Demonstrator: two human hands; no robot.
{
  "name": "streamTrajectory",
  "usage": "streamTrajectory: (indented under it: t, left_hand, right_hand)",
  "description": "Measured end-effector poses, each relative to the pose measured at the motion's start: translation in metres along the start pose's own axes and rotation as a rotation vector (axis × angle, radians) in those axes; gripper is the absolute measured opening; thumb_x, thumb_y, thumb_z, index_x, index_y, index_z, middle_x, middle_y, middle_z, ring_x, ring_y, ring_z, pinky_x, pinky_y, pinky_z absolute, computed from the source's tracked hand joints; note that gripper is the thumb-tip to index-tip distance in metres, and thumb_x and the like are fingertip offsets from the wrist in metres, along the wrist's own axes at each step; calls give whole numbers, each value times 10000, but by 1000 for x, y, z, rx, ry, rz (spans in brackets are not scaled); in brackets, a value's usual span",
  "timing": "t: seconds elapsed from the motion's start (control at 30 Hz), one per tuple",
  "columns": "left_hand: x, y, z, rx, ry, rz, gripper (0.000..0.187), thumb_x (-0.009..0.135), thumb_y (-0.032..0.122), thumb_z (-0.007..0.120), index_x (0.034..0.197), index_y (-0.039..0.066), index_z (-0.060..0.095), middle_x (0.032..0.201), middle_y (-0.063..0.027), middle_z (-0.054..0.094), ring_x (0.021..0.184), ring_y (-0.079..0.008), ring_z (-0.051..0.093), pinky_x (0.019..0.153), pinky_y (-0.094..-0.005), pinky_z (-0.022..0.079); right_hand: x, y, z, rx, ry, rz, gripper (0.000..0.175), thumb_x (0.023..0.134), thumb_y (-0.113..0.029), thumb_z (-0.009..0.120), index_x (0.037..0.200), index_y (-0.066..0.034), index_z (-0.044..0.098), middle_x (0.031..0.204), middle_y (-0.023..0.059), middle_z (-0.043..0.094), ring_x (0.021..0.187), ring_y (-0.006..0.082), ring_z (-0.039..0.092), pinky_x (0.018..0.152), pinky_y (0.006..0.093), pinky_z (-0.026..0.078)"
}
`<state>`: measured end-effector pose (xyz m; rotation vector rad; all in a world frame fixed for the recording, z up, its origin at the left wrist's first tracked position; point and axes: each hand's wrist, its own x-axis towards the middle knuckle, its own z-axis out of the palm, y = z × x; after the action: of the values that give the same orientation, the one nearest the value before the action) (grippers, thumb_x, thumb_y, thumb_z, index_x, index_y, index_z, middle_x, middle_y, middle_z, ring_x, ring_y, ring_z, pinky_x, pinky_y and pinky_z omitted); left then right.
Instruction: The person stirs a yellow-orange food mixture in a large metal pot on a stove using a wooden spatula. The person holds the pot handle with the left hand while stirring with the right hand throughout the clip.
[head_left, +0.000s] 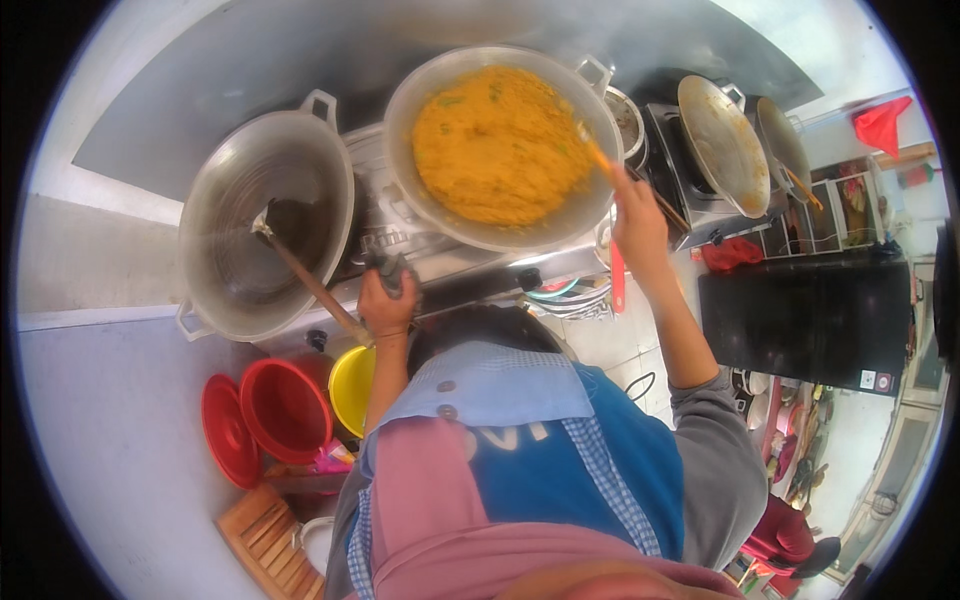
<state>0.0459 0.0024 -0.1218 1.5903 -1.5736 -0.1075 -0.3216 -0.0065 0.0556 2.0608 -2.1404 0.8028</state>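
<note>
A large metal wok (502, 236) on the stove holds a thick orange-yellow food mixture (499, 150) with green bits. My right hand (637, 214) grips the handle of a spatula (592, 150), whose head lies at the mixture's right edge. Below the wok's lower left rim, at the stove's front edge, my left hand (390, 296) is closed around a dark crumpled cloth (390, 270). Left of it a second wok (199, 225) contains dark liquid, and a ladle with a wooden handle (311, 281) leans in it, its end close to my left wrist.
Two more woks (724, 146) (784, 139) sit on a stove at the right. A red bucket (285, 409), a red lid (229, 431) and a yellow bucket (352, 390) stand at lower left. A person in dark red (784, 532) is at the far lower right.
</note>
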Motion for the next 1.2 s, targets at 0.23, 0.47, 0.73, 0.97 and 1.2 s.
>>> streamTrajectory:
  t: [0.23, 0.47, 0.73, 0.97, 1.2]
  left_hand:
    - [-1, -3, -1, 30, -14, 8, 372, 801, 292, 738, 1005, 10, 604, 878, -197, 631, 791, -415, 634, 688, -471, 515]
    - [-1, -3, 2, -20, 4, 4, 317, 821, 272, 723, 950, 17, 588, 847, -204, 615, 786, -434, 618, 691, -483, 497]
    - [-1, -3, 2, 2, 8, -3, 327, 820, 280, 729, 953, 16, 589, 864, -211, 624, 791, -440, 620, 694, -487, 498]
    - [0, 0, 0, -7, -8, -23, 344, 809, 276, 733, 971, 8, 590, 867, -216, 622, 795, -446, 619, 694, -491, 500]
    - [-2, 0, -1, -8, 0, -12, 372, 799, 275, 741, 983, -6, 581, 877, -226, 612, 799, -455, 613, 695, -498, 498]
  right_hand:
    - [-24, 24, 15, -206, -39, -50, 446, 887, -50, 585, 1314, -172, 620, 858, 120, 589, 736, 326, 627, 641, 438, 496]
    - [55, 7, -36, -312, -145, -73, 288, 890, -147, 603, 1171, -153, 669, 801, 143, 683, 731, 327, 691, 631, 434, 547]
    - [127, 22, -22, -676, -236, -156, 133, 828, -129, 608, 856, -62, 719, 807, 152, 699, 777, 327, 717, 665, 435, 574]
    - [164, 8, 59, -337, -323, -113, 378, 863, -178, 611, 1222, -271, 686, 893, 100, 713, 840, 290, 713, 692, 429, 568]
    - [141, -8, -20, -368, -316, -339, 310, 867, -169, 617, 1141, -257, 733, 905, 113, 713, 829, 315, 702, 689, 456, 557]
